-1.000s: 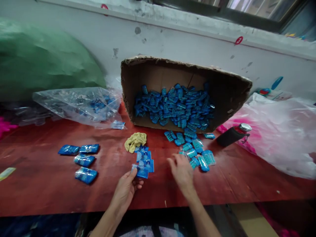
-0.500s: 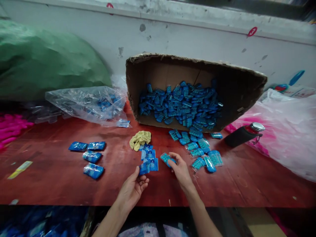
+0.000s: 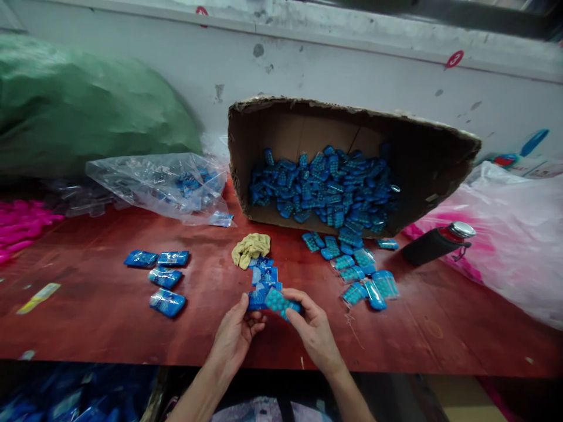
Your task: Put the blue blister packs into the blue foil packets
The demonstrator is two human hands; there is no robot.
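Note:
Near the table's front, my left hand (image 3: 240, 328) pinches a flat blue card (image 3: 257, 300) between thumb and fingers. My right hand (image 3: 310, 328) holds a clear packet of teal beads (image 3: 280, 302), whose left end meets or overlaps the card's right edge. Just beyond the hands lie several blue cards (image 3: 264, 274) in an overlapping row, beside a crumpled yellow cloth (image 3: 251, 249). Several more bead packets (image 3: 352, 274) are loose to the right. On the left, several glossy blue packets (image 3: 167, 302) rest on the red table (image 3: 211, 346).
A cardboard box (image 3: 299, 126) on its side holds a heap of blue packets. A dark bottle (image 3: 435, 243) leans at the right by a pink-and-white bag (image 3: 519, 234). Back left are a clear plastic bag (image 3: 127, 176) and a large green sack (image 3: 97, 111).
My right hand has moved left with the bead packet, bringing it up to the card in my left hand. My left hand has hardly moved. The view has shifted slightly.

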